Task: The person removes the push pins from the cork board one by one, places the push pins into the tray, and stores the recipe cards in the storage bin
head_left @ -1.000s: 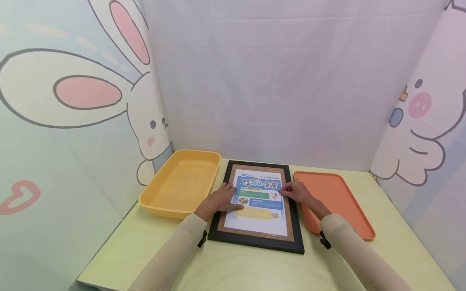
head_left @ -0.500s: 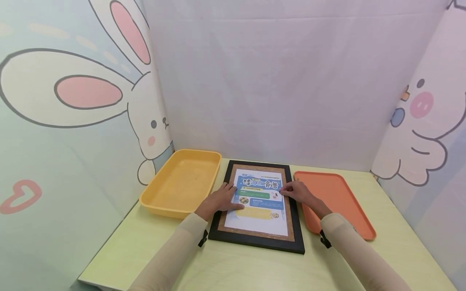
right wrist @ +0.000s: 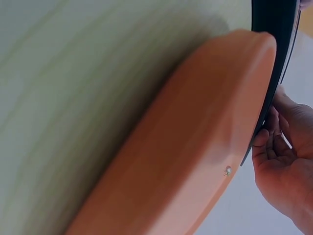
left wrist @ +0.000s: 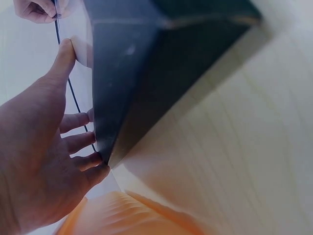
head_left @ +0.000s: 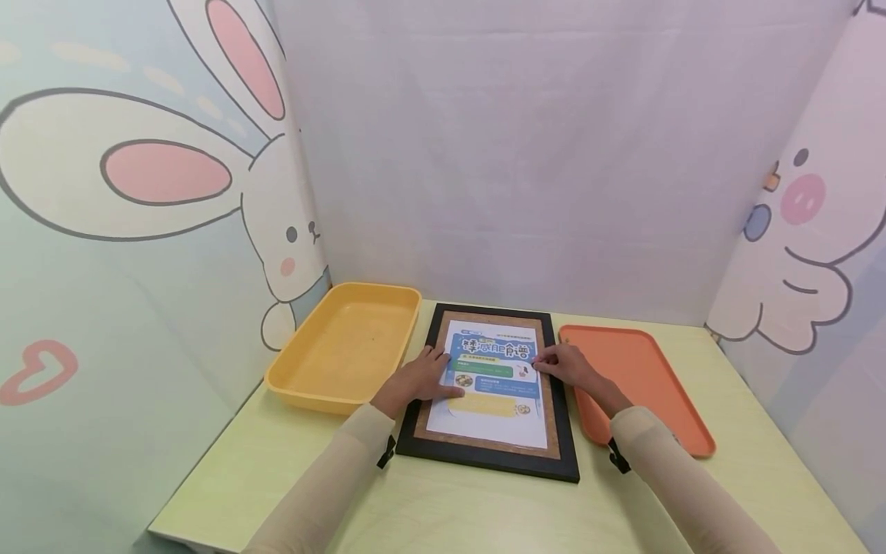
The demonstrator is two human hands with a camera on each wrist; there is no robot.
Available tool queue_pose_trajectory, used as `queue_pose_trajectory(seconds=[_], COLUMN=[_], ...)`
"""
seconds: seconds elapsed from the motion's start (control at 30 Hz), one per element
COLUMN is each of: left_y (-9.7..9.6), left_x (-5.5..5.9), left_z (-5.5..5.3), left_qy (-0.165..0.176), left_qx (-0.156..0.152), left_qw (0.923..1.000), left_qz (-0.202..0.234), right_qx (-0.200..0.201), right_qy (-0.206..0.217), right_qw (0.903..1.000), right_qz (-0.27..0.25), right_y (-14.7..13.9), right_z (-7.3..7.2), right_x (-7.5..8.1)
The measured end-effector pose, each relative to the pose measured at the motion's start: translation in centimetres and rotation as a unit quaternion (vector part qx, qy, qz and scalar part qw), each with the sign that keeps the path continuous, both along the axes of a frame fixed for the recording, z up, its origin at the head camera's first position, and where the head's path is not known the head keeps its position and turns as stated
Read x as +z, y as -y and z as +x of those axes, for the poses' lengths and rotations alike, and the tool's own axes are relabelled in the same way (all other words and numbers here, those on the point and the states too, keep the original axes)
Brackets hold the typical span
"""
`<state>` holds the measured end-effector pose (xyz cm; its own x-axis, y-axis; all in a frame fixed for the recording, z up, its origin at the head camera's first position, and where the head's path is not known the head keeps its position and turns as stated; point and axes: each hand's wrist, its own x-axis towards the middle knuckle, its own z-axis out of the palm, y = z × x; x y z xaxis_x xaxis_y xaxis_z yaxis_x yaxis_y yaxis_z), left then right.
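Note:
A printed sheet (head_left: 487,427) with blue, green and yellow blocks lies on a brown cork board (head_left: 460,442) with a thick black frame (head_left: 487,466). My left hand (head_left: 421,377) rests with spread fingers on the sheet's left side, thumb toward the middle. In the left wrist view, the fingers of that left hand (left wrist: 54,132) lie over the frame's edge (left wrist: 110,88). At the sheet's right edge my right hand (head_left: 566,365) has its fingers curled, with the thumb and fingertips pinching a small dark thing; its kind I cannot tell. The right wrist view shows this right hand (right wrist: 288,152) beside the frame.
A deep yellow tray (head_left: 301,398) stands left of the board. On the right lies a shallow orange tray (head_left: 633,377), partly under the right forearm. A tiny pale, pin-like piece (right wrist: 227,171) sits in it. A white curtain (head_left: 512,154) closes off the back.

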<state>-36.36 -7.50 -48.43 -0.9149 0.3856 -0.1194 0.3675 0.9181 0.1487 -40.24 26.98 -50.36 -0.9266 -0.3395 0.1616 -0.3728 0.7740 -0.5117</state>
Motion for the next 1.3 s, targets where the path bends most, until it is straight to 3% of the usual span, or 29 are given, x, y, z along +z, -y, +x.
queue_pose_trajectory(seconds=[0.73,1.3], left_y=[-0.05,-0.05], left_x=[0.28,0.14], left_z=[0.33,0.16], left_qy=[0.016,-0.001], left_qx=[0.019,0.000], left_qw=[0.9997,1.0000], left_qz=[-0.002,-0.006], right_qx=[0.037,0.002], right_qy=[-0.031,-0.009], right_qw=[0.9987,0.9998], right_qz=[-0.015,-0.018], right_y=[-0.35,-0.14], right_z=[0.64,0.53], right_x=[-0.13,-0.28])
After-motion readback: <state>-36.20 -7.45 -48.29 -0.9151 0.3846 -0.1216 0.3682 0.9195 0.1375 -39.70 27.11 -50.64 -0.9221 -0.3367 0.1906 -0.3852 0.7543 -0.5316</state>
